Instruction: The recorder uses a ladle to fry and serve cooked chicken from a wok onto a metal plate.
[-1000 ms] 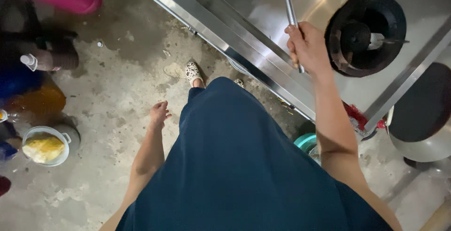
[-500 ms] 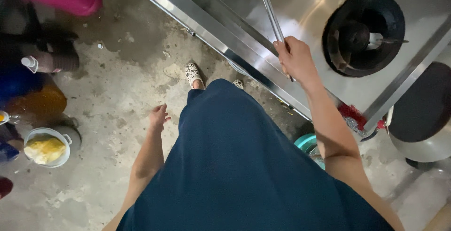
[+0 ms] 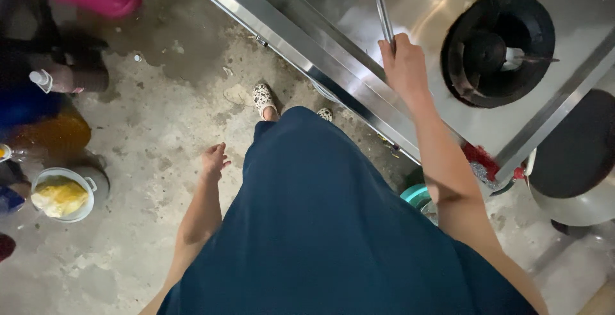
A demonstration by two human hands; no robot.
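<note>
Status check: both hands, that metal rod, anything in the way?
Right hand shut on metal rod over steel counter. Left hand open, empty, hanging by dark skirt. Black burner just right of rod; path otherwise clear.

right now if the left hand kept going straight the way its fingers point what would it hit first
The left hand hangs empty beside the blue skirt, fingers pointing down. Straight on, it would most likely meet the bare concrete floor; nothing shows in between, though depth is hard to judge.

At nine o'clock we see a clear bottle with a white cap (image 3: 42,79); no labels, signs or screens show.
</note>
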